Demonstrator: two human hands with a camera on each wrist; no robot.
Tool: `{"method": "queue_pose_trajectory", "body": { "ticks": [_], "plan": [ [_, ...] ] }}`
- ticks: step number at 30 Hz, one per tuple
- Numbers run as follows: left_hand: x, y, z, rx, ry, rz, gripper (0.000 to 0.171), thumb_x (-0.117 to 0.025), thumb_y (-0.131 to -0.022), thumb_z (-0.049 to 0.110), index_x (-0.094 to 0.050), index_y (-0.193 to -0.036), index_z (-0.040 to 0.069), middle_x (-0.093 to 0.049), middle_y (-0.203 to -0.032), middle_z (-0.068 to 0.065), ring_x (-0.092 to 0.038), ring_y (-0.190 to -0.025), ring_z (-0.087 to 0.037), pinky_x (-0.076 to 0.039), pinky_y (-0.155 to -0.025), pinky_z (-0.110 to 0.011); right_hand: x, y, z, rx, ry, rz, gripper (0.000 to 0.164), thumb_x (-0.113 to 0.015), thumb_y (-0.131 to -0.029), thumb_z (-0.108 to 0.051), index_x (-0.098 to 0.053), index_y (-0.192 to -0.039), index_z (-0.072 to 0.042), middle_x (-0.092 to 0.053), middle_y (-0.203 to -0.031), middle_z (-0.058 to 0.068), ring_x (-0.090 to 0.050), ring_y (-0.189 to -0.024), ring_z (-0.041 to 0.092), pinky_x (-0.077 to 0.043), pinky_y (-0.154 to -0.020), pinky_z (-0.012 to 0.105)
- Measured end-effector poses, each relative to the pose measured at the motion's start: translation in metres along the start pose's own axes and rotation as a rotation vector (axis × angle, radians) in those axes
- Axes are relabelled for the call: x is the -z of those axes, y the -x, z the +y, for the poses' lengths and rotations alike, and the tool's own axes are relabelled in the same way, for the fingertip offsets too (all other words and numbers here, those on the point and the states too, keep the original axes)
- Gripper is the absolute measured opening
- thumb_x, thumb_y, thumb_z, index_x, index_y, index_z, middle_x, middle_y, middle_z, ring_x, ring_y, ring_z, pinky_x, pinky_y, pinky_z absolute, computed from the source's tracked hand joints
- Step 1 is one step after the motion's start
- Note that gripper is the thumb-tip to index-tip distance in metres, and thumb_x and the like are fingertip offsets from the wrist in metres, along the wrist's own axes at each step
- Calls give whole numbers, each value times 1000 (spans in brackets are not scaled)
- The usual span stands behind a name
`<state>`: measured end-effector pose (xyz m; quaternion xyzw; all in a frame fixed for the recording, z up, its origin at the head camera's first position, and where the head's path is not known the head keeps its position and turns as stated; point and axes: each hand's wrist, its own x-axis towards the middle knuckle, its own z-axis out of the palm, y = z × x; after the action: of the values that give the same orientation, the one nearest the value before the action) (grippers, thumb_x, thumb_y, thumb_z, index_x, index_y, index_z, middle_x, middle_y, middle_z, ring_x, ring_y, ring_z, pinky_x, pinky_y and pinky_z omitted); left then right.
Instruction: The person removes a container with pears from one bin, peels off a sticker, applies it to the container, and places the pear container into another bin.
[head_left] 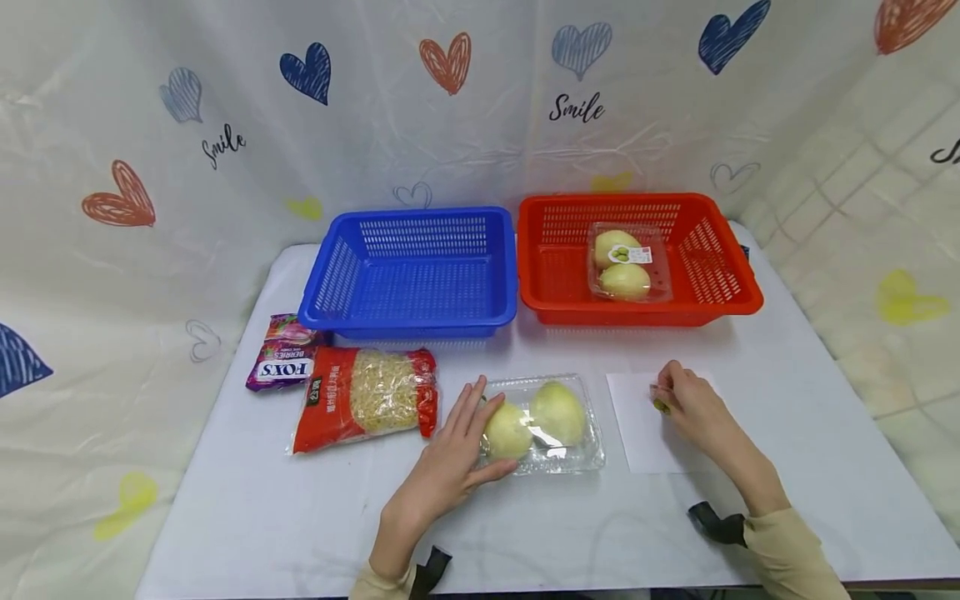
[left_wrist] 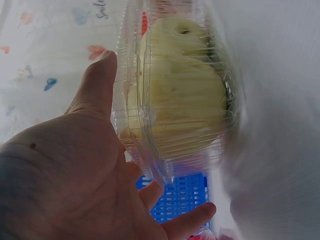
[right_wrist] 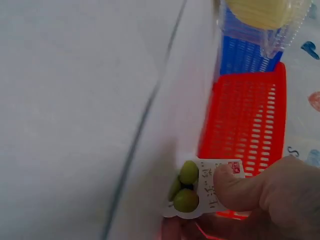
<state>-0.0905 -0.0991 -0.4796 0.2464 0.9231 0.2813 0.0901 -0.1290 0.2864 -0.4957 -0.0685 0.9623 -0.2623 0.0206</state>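
A clear plastic box with two round, pale yellow-green fruits lies near the middle of the table. My left hand rests over its left end with the fingers spread, the thumb along the near side. In the left wrist view the thumb stands beside the ridged box wall. Over a white sheet of paper, my right hand pinches a small white sticker between thumb and fingers. Green fruits and writing are printed on the sticker, which is partly covered by the thumb.
Behind stand a blue basket and a red basket. The red one holds a similar fruit box bearing a label. At left, a red noodle-like food bag lies beside a purple Foxs berries packet.
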Motion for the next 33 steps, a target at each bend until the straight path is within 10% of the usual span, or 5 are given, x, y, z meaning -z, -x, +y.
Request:
{"method": "queue_pose_trajectory", "body": {
  "ticks": [8,15,24,33],
  "plan": [
    [2,-2,-2,-9,-1,13,86,-61,-96,59,-23,-164,23,-4,-176,-3,-8,-163,-33,-32,-122,-64,31,11,-15,4,-208,-207,14,-52,-107,-19,-46,-106,-7,-66,-131,26,-61,-116,37,-52,-83,36],
    [0,-2,-2,-6,19,3,86,-61,-96,59,-23,-164,24,-3,-176,-1,-7,-164,-31,-33,-120,-67,28,16,-55,150,-266,-75,9,-67,-99,-15,-58,-101,-15,-64,-98,-1,-54,-98,10,-49,-85,26],
    [-2,-2,-3,4,13,14,86,-61,-95,61,-24,-164,25,-6,-176,-2,-7,-164,-29,-32,-122,-64,5,-9,-128,286,-367,-187,5,-69,-99,-23,-64,-101,-21,-64,-85,-8,-59,-82,6,-50,-74,22],
    [-6,-2,-5,16,1,5,87,-58,-95,65,-20,-164,29,0,-176,4,-3,-164,-25,-31,-122,-65,-25,-23,-149,305,-272,-179,9,-73,-96,-19,-64,-98,-18,-59,-75,-10,-51,-68,2,-46,-65,20]
  ]
}}
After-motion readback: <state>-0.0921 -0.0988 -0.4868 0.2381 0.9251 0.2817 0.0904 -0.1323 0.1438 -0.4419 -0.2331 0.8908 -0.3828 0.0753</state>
